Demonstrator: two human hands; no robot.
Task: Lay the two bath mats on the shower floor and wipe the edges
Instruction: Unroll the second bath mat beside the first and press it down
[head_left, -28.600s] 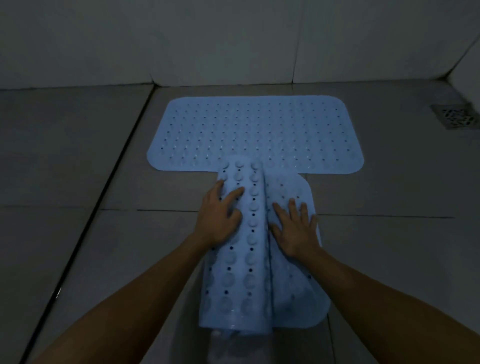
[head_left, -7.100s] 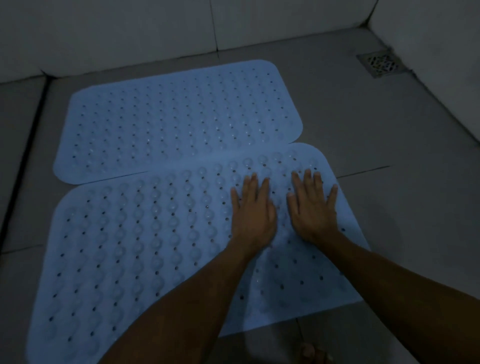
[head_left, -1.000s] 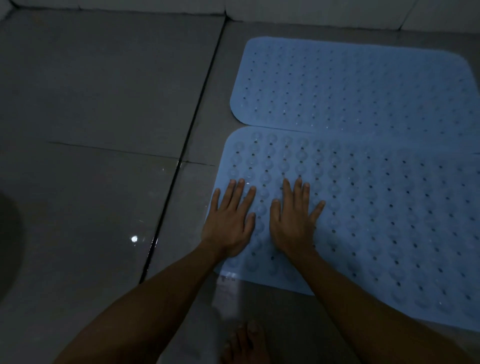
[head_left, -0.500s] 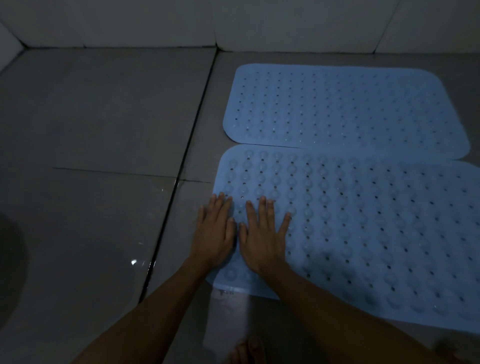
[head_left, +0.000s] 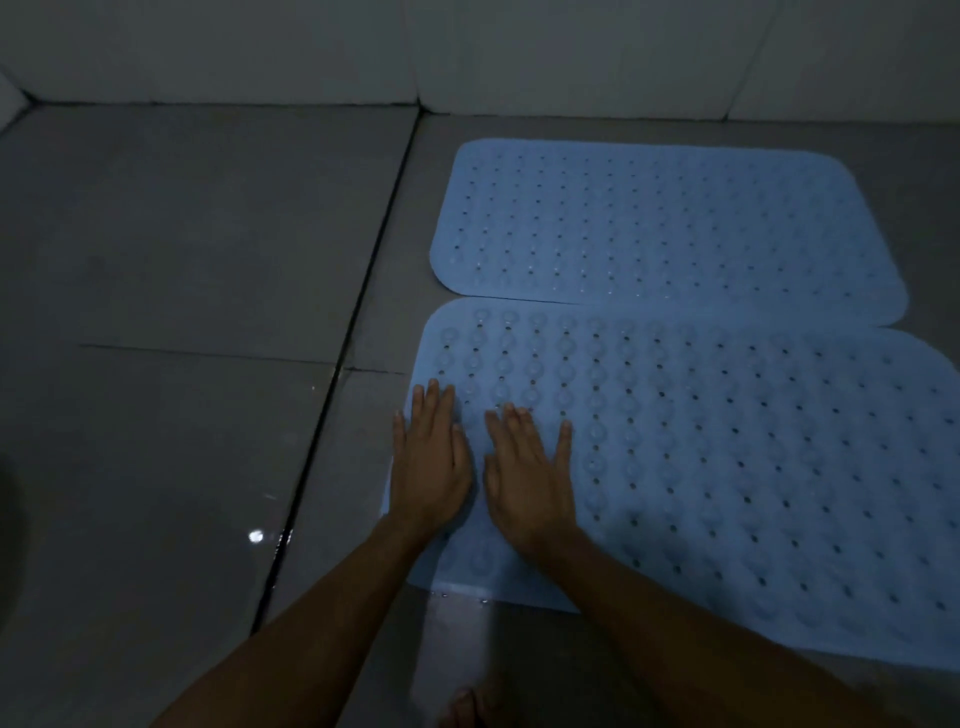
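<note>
Two light blue perforated bath mats lie flat on the grey tiled shower floor, long sides touching. The far mat (head_left: 665, 223) sits close to the back wall. The near mat (head_left: 753, 457) shows rows of round suction cups. My left hand (head_left: 428, 462) presses flat on the near mat's left edge, fingers straight and together. Beside it my right hand (head_left: 530, 473) lies flat on the same mat, thumb spread out. Neither hand holds anything.
Pale wall tiles (head_left: 311, 52) close off the back. A dark grout line (head_left: 332, 374) runs diagonally down the wet, shiny floor left of the mats. My bare toes (head_left: 472, 706) show at the bottom edge.
Over the last second both hands slid left along the near mat to its left edge, and their fingers drew closer together. Both mats stayed in place.
</note>
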